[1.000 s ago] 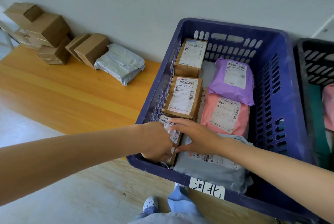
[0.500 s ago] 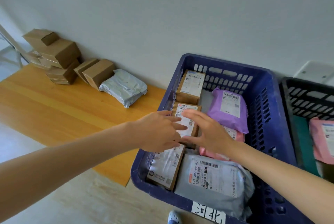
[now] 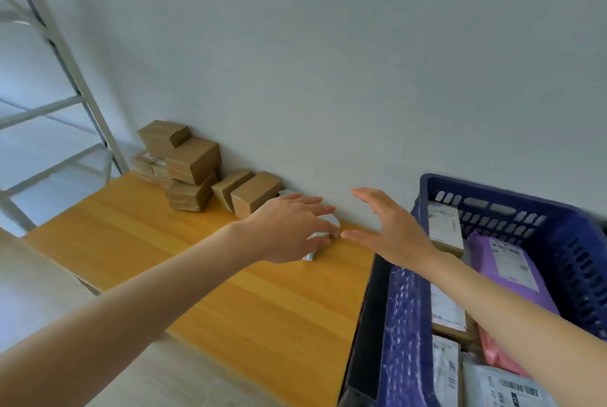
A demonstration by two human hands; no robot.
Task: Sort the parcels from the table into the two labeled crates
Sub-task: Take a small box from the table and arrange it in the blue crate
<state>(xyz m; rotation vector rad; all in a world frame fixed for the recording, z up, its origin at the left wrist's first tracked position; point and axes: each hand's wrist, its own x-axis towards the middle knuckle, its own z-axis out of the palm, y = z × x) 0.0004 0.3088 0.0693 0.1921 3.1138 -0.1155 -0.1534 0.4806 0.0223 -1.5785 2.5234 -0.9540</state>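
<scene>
Both arms stretch out over the wooden table (image 3: 230, 291) toward the wall. My left hand (image 3: 289, 229) hovers with spread fingers over a silver-grey mailer bag (image 3: 320, 236), which it mostly hides. My right hand (image 3: 391, 229) is held open, palm down, just right of the bag. Neither hand holds anything. Two brown boxes (image 3: 249, 191) lean side by side just left of the bag. A stack of several more brown boxes (image 3: 184, 167) stands at the wall further left. The blue crate (image 3: 404, 324) on the right holds boxes, a purple mailer (image 3: 505, 265) and a pink mailer (image 3: 492, 351).
A grey metal shelf frame (image 3: 65, 55) rises at the far left beyond the table's end. The white wall runs right behind the parcels. The light floor shows below the table's front edge.
Both hands left the blue crate and swung left over the table to the silver-grey bag. The view turned left and upward, so the black crate is out of sight.
</scene>
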